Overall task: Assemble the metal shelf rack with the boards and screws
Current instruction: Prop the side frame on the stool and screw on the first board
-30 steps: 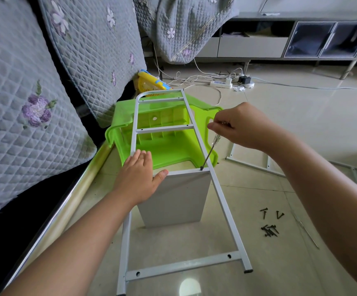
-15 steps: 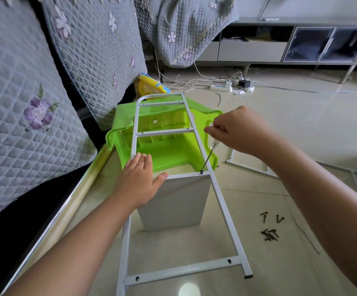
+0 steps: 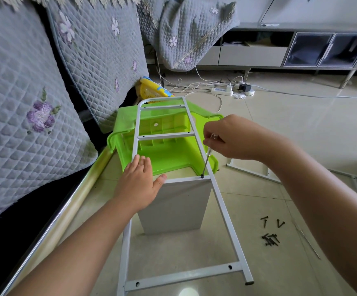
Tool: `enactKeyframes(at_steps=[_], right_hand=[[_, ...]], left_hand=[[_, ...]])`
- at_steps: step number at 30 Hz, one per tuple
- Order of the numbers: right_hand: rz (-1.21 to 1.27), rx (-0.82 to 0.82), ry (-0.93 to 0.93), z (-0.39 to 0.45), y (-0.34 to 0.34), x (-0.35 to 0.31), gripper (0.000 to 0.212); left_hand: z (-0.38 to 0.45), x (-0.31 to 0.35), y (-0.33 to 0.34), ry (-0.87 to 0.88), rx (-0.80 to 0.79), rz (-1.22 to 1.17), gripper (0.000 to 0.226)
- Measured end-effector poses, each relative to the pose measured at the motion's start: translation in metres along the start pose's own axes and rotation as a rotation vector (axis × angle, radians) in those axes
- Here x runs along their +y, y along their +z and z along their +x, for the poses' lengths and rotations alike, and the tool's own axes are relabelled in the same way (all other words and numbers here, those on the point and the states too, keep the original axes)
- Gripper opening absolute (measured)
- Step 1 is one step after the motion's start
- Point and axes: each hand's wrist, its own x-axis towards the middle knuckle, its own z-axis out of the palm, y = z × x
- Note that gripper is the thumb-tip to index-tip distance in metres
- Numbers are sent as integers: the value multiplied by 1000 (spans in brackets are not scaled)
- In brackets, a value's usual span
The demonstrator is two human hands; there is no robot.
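A screw [image 3: 202, 176] is being turned into the frame [image 3: 220, 201] over the board [image 3: 179, 206] — screwdriver [image 3: 207, 157] pinched by the right hand [image 3: 233, 138], left hand [image 3: 138, 184] pressed flat (fingers straight). Next, more turns are needed.

Home living room: quilted floral sofa covers [image 3: 34, 86], low TV cabinet [image 3: 290, 52], tiled floor [image 3: 301, 129], power strip [image 3: 221, 91].
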Motion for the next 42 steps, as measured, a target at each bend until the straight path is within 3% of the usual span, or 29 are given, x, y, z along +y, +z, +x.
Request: enactKeyframes(at_steps=[14, 19, 24, 30, 34, 42], right_hand=[[41, -163, 14, -2, -10, -1, 19], [-187, -114, 96, 1, -10, -7, 47], [-54, -70, 33, -2, -2, -4, 28], [-10, -228, -27, -5, -4, -1, 7], [-30, -196, 13, -4, -12, -3, 20], [-296, -190, 108, -3, -13, -19, 39]], left_hand=[[0, 0, 1, -33, 1, 0, 72], [-2, 0, 1, -28, -10, -12, 71], [-2, 0, 0, -25, -15, -22, 71], [-2, 0, 1, -19, -14, -42, 71], [-2, 0, 2, -13, -7, -35, 70], [1, -3, 5, 50, 14, 1, 67]])
